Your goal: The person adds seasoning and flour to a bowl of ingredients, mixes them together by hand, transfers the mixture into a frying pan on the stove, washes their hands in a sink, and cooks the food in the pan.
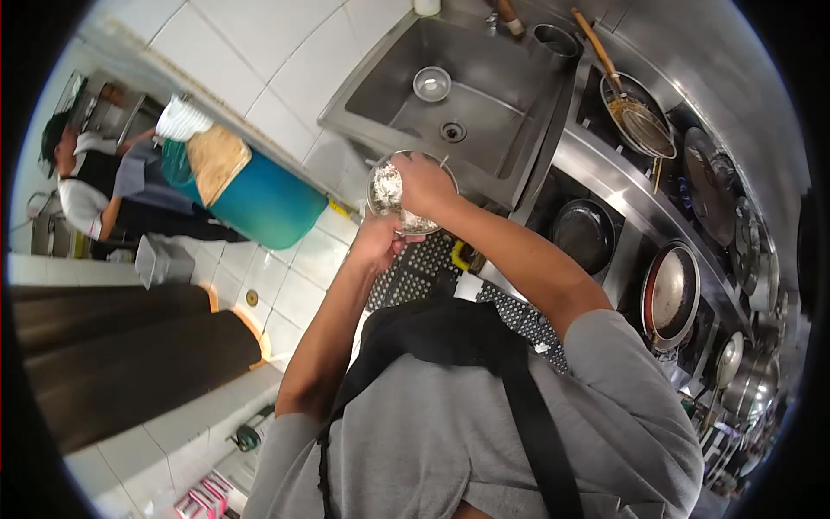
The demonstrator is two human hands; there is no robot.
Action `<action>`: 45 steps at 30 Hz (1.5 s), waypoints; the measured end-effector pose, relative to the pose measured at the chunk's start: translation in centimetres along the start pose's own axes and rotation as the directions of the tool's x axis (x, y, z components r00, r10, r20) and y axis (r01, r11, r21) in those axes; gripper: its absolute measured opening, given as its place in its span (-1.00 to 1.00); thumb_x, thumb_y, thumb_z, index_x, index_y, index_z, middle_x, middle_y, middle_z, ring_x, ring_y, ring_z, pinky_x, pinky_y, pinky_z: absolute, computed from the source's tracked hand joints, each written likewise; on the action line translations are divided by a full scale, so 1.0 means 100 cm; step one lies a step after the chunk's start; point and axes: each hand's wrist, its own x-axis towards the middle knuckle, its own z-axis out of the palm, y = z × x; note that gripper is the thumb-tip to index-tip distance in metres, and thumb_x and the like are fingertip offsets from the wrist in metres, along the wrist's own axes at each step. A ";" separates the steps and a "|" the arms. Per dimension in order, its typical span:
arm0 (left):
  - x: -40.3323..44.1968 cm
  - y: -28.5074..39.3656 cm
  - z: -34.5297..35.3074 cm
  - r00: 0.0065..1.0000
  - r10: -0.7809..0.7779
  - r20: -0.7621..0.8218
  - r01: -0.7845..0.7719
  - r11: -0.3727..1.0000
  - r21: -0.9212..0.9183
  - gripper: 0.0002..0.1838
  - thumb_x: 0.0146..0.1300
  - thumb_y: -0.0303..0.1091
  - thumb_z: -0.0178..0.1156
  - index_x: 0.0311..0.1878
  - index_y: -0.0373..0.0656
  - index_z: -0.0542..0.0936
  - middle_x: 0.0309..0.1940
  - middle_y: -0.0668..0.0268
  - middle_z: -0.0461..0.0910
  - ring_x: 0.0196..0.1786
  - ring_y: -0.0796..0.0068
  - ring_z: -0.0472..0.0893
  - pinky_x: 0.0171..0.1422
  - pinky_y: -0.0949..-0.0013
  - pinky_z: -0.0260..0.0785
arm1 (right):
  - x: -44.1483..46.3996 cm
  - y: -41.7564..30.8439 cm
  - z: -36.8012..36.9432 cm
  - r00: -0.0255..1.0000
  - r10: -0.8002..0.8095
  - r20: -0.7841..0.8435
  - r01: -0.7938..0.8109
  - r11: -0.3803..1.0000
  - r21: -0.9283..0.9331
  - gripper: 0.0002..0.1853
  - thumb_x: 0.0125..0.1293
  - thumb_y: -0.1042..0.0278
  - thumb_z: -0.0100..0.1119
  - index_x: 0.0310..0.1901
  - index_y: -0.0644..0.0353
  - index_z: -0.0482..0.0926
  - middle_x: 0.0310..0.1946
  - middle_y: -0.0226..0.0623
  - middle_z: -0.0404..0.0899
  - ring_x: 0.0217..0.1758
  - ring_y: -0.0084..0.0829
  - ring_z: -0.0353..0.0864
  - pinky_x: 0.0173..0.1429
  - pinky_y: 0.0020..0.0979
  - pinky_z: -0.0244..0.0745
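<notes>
A round metal bowl [372, 192] is held out in front of my body, just before the sink. Inside it lies a white, crumbly, flour-like food [387, 183]. My left hand [377, 242] grips the bowl at its near side, with fingers under it. Over the bowl, my right hand [421, 183] reaches in with its fingers curled down against the white food. The fingertips are hidden, so what they hold cannot be made out.
Ahead is a steel sink [380, 86] with a small bowl [432, 84] in it. To the right, a stove holds a black pan [584, 235], a wok [671, 294] and a strainer [647, 130]. Left stand a blue-green barrel [268, 203] and another person [99, 177].
</notes>
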 end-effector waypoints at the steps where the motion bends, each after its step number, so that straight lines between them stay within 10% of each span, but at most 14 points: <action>1: 0.015 0.012 0.004 1.000 -0.002 0.009 0.002 1.000 -0.007 -0.46 0.22 -0.60 0.01 0.32 -0.34 0.32 -0.09 0.04 0.69 -0.36 0.15 0.77 -0.66 0.51 0.25 | 0.008 -0.002 -0.016 0.999 -0.017 -0.050 0.015 0.999 -0.040 -0.36 0.07 0.38 0.38 0.27 0.16 0.52 0.13 0.12 0.65 0.24 0.05 0.63 0.27 -0.08 0.57; 3: 0.048 0.026 0.005 1.000 0.015 -0.017 -0.014 1.000 0.028 -0.69 0.26 -0.57 -0.02 0.06 -0.40 0.49 -0.17 -0.01 0.70 -0.29 0.01 0.79 -0.61 0.52 0.21 | 0.031 0.003 -0.046 0.999 -0.027 -0.033 0.026 0.999 -0.039 -0.37 0.08 0.33 0.39 0.26 0.15 0.54 0.12 0.10 0.66 0.25 0.03 0.63 0.27 -0.09 0.57; 9: 0.111 0.071 0.025 0.984 -0.026 0.177 0.017 0.998 0.055 -0.68 0.22 -0.58 0.01 0.04 -0.35 0.52 -0.17 0.04 0.71 -0.34 0.11 0.78 -0.61 0.52 0.19 | 0.096 0.074 -0.056 0.983 0.163 0.080 -0.172 0.977 0.127 -0.29 0.02 0.07 0.51 0.23 0.16 0.58 0.12 0.07 0.68 0.22 0.01 0.65 0.30 -0.13 0.55; 13: 0.172 0.093 0.024 0.946 -0.178 0.270 0.138 0.978 0.158 -0.63 0.21 -0.57 0.01 0.11 -0.30 0.51 -0.18 0.08 0.71 -0.35 0.12 0.78 -0.63 0.51 0.16 | 0.132 0.088 -0.048 0.923 0.365 0.120 -0.383 0.864 0.326 -0.33 0.00 0.24 0.51 0.22 0.14 0.58 0.10 0.04 0.68 0.25 -0.01 0.63 0.34 -0.06 0.53; 17: 0.234 0.122 0.031 0.924 -0.229 0.307 0.169 0.963 0.211 -0.41 0.20 -0.64 -0.02 0.35 -0.15 0.31 -0.03 0.11 0.65 -0.37 0.20 0.77 -0.63 0.51 0.33 | 0.156 0.080 -0.060 0.955 0.271 -0.123 -0.287 0.948 -0.135 -0.22 -0.04 0.18 0.54 0.32 -0.04 0.53 0.30 0.00 0.58 0.40 0.02 0.53 0.38 -0.01 0.53; 20: 0.262 0.129 0.025 0.942 -0.109 0.318 0.077 0.991 0.112 -0.34 0.21 -0.66 -0.04 0.41 -0.06 0.19 0.08 0.09 0.61 -0.35 0.19 0.77 -0.64 0.51 0.31 | 0.162 0.072 -0.083 0.929 0.335 -0.155 -0.338 0.941 0.010 -0.10 0.01 0.11 0.53 0.45 0.04 0.42 0.29 0.08 0.57 0.38 0.03 0.56 0.40 -0.07 0.53; 23: 0.264 0.137 0.035 0.951 -0.027 0.308 -0.002 0.996 0.091 -0.36 0.24 -0.65 -0.05 0.39 -0.03 0.15 0.13 0.08 0.57 -0.33 0.18 0.78 -0.65 0.51 0.27 | 0.186 0.084 -0.074 0.657 0.735 -0.165 -0.694 0.676 0.247 -0.19 0.10 0.24 0.52 0.41 0.19 0.43 0.23 0.19 0.58 0.32 0.17 0.56 0.41 -0.06 0.49; 27: 0.269 0.129 0.042 0.924 -0.061 0.377 -0.002 0.987 0.162 -0.40 0.24 -0.66 -0.05 0.37 -0.08 0.20 0.03 0.10 0.64 -0.34 0.21 0.79 -0.65 0.54 0.21 | 0.205 0.123 -0.035 0.556 0.818 -0.146 -0.586 0.510 0.630 -0.10 0.10 0.22 0.42 0.51 0.26 0.32 0.30 0.21 0.54 0.31 0.11 0.61 0.39 -0.12 0.54; 33: 0.271 0.139 0.055 0.925 -0.201 0.324 0.125 0.963 0.240 -0.40 0.19 -0.65 -0.02 0.34 -0.13 0.30 -0.07 0.10 0.70 -0.36 0.15 0.80 -0.64 0.50 0.16 | 0.168 0.083 -0.092 0.829 0.504 -0.241 -0.459 0.861 0.220 -0.13 -0.03 0.39 0.40 0.45 0.11 0.43 0.30 0.13 0.53 0.28 0.15 0.60 0.38 -0.09 0.52; 39: 0.240 0.142 0.060 0.860 -0.280 0.427 0.181 0.949 0.259 -0.42 0.15 -0.67 -0.01 0.29 -0.16 0.39 -0.11 0.12 0.70 -0.36 0.15 0.79 -0.64 0.48 0.18 | 0.139 0.093 -0.081 0.604 0.764 -0.226 -0.689 0.644 0.333 -0.17 0.07 0.34 0.45 0.43 0.18 0.37 0.25 0.18 0.51 0.25 0.16 0.62 0.34 -0.03 0.56; 45: 0.254 0.126 0.062 0.819 -0.392 0.420 0.265 0.906 0.330 -0.45 0.18 -0.63 -0.01 0.30 -0.20 0.39 -0.08 0.11 0.70 -0.37 0.11 0.79 -0.61 0.49 0.18 | 0.154 0.100 -0.068 0.670 0.635 -0.386 -0.677 0.735 0.034 -0.29 0.08 0.32 0.44 0.31 0.21 0.43 0.26 0.20 0.48 0.27 0.17 0.59 0.35 -0.03 0.54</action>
